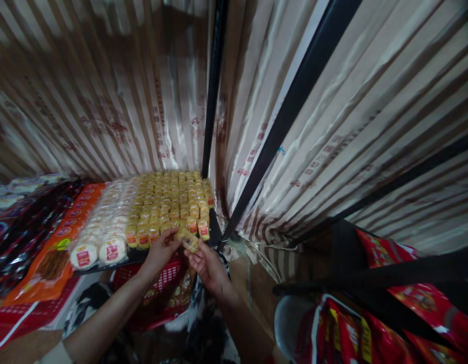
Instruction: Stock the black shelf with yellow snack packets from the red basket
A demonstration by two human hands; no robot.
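Note:
Between my two hands I hold a small yellow wrapped snack cake (188,240), just above the front edge of the shelf. My left hand (165,246) pinches its left end with thumb and fingers. The fingers of my right hand (207,266) are closed on its right end. Right behind it stand neat rows of yellow packaged cakes (164,199) with red labels on the front ones. Below my hands a red basket (161,283) holds more wrapped pieces, partly covered by my forearms.
Left of the yellow rows lie round white packaged cakes (111,249), orange packets (42,273) and dark shiny packets (33,222). Pleated printed curtains (143,101) and black posts (272,136) stand behind. At lower right are red bags (343,331) and a black rack (370,273).

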